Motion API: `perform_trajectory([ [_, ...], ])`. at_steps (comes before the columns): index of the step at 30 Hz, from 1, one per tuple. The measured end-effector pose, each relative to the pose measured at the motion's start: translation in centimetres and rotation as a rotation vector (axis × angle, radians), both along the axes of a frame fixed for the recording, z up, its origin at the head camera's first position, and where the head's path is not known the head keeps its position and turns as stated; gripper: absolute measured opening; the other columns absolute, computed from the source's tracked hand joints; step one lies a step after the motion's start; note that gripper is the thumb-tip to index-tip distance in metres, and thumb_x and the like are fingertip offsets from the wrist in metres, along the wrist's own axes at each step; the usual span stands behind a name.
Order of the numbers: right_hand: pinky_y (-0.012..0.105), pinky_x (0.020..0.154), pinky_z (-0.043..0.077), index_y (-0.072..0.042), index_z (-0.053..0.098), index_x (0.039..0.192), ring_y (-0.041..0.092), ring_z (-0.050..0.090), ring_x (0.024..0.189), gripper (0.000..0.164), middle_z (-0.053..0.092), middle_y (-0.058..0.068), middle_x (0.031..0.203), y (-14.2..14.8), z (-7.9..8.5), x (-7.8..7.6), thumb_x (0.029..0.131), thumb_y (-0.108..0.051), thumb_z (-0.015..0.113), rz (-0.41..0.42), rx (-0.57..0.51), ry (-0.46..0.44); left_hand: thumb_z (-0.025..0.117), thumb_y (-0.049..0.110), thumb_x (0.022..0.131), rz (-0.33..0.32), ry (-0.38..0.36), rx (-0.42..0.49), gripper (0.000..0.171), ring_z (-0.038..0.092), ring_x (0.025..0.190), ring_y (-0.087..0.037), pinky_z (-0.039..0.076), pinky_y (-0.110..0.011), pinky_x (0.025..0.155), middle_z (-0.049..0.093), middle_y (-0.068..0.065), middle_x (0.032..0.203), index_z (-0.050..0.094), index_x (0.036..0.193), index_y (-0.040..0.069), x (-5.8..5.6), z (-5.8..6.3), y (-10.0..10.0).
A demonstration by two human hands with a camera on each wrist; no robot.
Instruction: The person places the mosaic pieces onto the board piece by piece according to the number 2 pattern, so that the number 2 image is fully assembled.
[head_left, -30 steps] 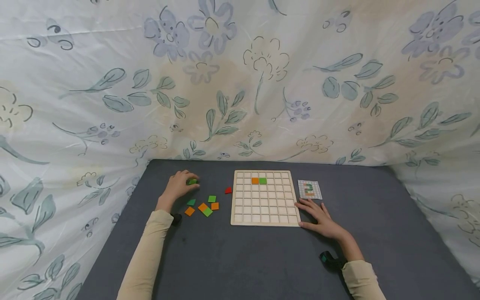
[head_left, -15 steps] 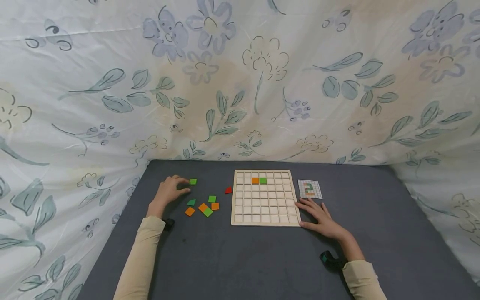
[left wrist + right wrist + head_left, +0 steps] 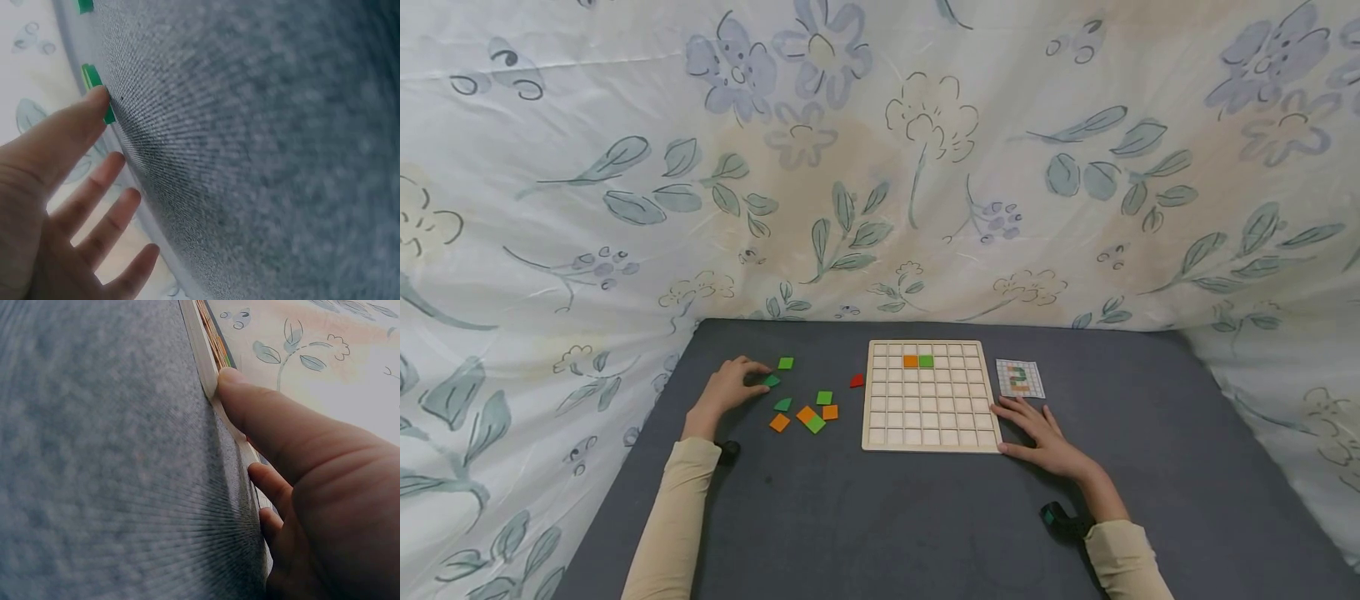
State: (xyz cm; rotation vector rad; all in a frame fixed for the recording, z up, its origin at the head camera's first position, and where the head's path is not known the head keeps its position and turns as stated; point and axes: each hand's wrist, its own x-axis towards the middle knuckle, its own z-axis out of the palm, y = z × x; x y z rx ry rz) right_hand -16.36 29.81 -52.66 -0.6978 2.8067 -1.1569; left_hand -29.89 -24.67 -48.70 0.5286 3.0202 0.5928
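Note:
My left hand (image 3: pixel 727 392) reaches over the left of the table, thumb and index finger spread around a dark green rounded tile (image 3: pixel 772 381). In the left wrist view the thumb tip overlaps a green tile (image 3: pixel 94 76), and the other fingers stretch out apart. Just beyond lies a light green square tile (image 3: pixel 786 363). My right hand (image 3: pixel 1041 439) rests at the right edge of a wooden grid board (image 3: pixel 932 451), fingers spread, thumb at its lower corner. One orange tile (image 3: pixel 911 361) and one green tile (image 3: pixel 926 362) sit side by side in the board's top row.
Several loose orange and green tiles (image 3: pixel 824 398) lie between the left hand and the board, with a second dark green rounded tile (image 3: pixel 782 405) among them. A red tile (image 3: pixel 857 381) is close to the board's left edge. A pattern card (image 3: pixel 1019 379) lies right of the board.
My left hand has moved left and toward me, away from the light green square. The dark green rounded tile near its thumb now shows. My right hand stays at the board's edge.

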Motion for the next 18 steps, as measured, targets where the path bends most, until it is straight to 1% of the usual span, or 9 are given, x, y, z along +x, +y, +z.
perform_trajectory([
  [6,0.069,0.1,-0.009,-0.008,0.039,0.141,0.049,0.009,0.136,0.063,0.025,0.022,0.148,-0.04,0.0,0.08,0.086,-0.025,0.065,0.006,-0.003,-0.001,0.068,0.021,0.085,-0.031,-0.023,0.023,0.035,0.047,0.105,-0.04,0.04,-0.059,0.083,0.053,-0.018,0.114,0.064,0.117,0.008,0.08,0.0,-0.21],
  [10,0.069,0.1,-0.009,-0.009,0.039,0.141,0.049,0.009,0.136,0.063,0.025,0.022,0.149,-0.06,-0.05,0.09,0.086,-0.025,0.065,0.005,-0.003,0.002,0.067,0.019,0.085,-0.045,-0.026,0.039,0.033,0.046,0.104,-0.04,0.04,-0.058,0.082,0.052,-0.018,0.113,0.065,0.117,0.009,0.11,-0.06,-0.28],
  [18,0.069,0.1,-0.009,-0.009,0.039,0.141,0.048,0.008,0.137,0.063,0.025,0.021,0.149,0.01,-0.15,0.08,0.086,-0.025,0.065,0.003,-0.007,0.004,0.067,0.019,0.085,-0.038,-0.019,0.039,0.028,0.047,0.103,-0.039,0.041,-0.055,0.081,0.053,-0.017,0.11,0.067,0.112,0.01,-0.14,-0.1,0.0],
])
